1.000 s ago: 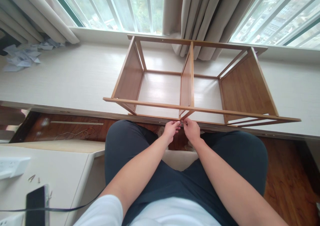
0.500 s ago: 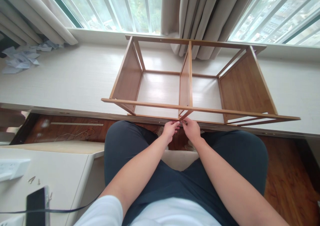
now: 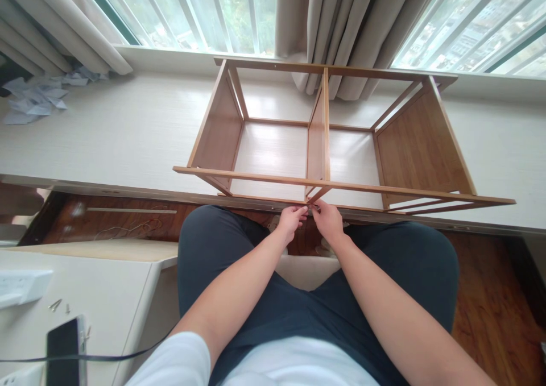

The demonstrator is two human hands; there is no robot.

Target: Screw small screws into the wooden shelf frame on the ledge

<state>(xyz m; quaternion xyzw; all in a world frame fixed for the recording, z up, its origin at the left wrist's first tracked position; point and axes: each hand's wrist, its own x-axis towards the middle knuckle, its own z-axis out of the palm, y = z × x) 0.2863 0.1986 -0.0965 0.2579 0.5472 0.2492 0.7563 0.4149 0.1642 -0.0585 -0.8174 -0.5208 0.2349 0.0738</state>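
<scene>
A brown wooden shelf frame [image 3: 422,141] lies on its side on the pale window ledge, its three boards standing upright between the rails. My left hand [image 3: 292,222] is at the ledge's front edge, just below the foot of the middle board [image 3: 317,130]. Its thumb and fingertips are pinched together by the lower front rail. Close beside it, my right hand [image 3: 328,221] has its fingers closed at the same joint. The fingertips of both hands nearly meet; whatever small thing they hold there is too small to make out.
On the white desk [image 3: 115,295] at lower left are a phone [image 3: 63,349], several screws [image 3: 55,304] and a white power strip [image 3: 25,286]. A dark strap [image 3: 106,358] crosses the phone. Crumpled papers [image 3: 36,99] lie at the ledge's far left. Curtains [image 3: 333,28] hang behind the frame.
Almost nothing differs. Both hands stay at the joint below the middle board, with only tiny finger shifts; the whole view has moved very slightly.
</scene>
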